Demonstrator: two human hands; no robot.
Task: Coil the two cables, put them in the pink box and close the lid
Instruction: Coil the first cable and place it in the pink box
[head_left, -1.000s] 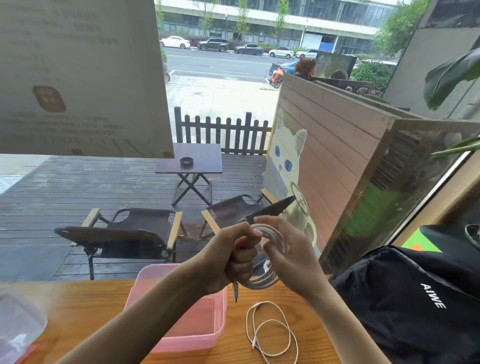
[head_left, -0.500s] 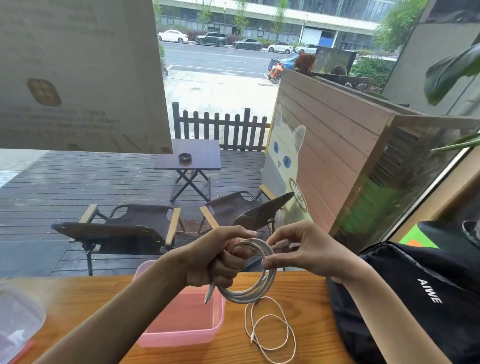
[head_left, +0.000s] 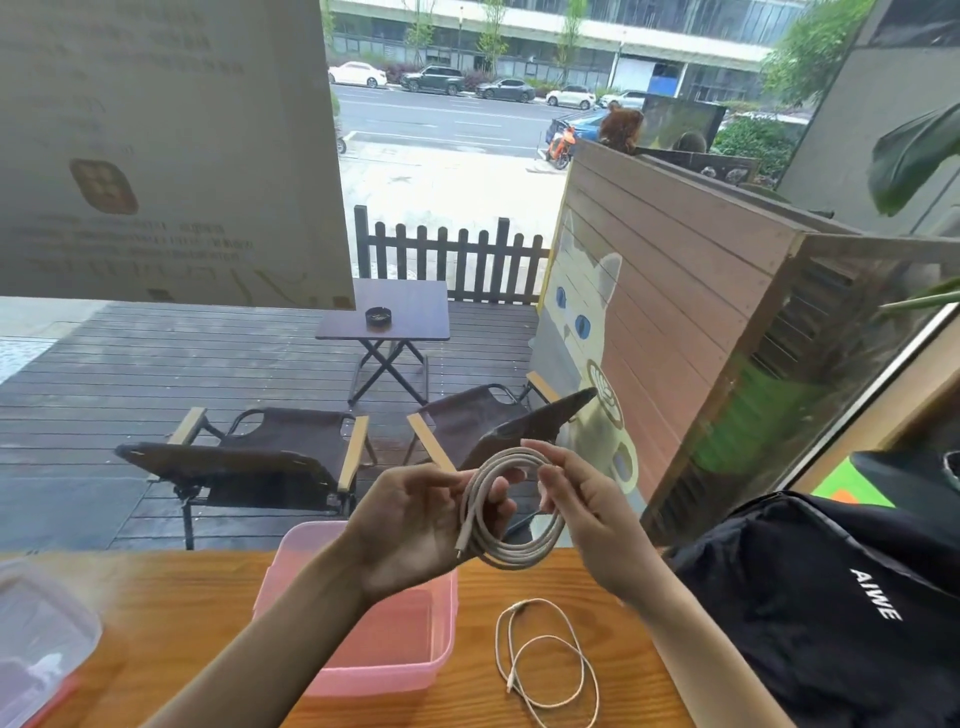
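Observation:
A thick beige cable (head_left: 511, 540) is wound into a round coil and held in the air above the table. My left hand (head_left: 415, 525) grips its left side, with one plug end hanging down by the palm. My right hand (head_left: 582, 509) pinches the coil's upper right side with its fingertips. Under my left forearm stands the pink box (head_left: 384, 670), open and with nothing inside. A thin white cable (head_left: 545, 660) lies in loose loops on the wooden table (head_left: 171, 613), right of the box. The clear lid (head_left: 36, 639) lies at the far left.
A black bag (head_left: 831, 613) with white lettering fills the right side of the table, close to the thin cable. Directly behind the table is a window onto a deck with chairs.
My left hand has loosened from a fist around the coil to a more spread grip. My right hand has shifted to the coil's right side, and the coil now faces me as a full ring.

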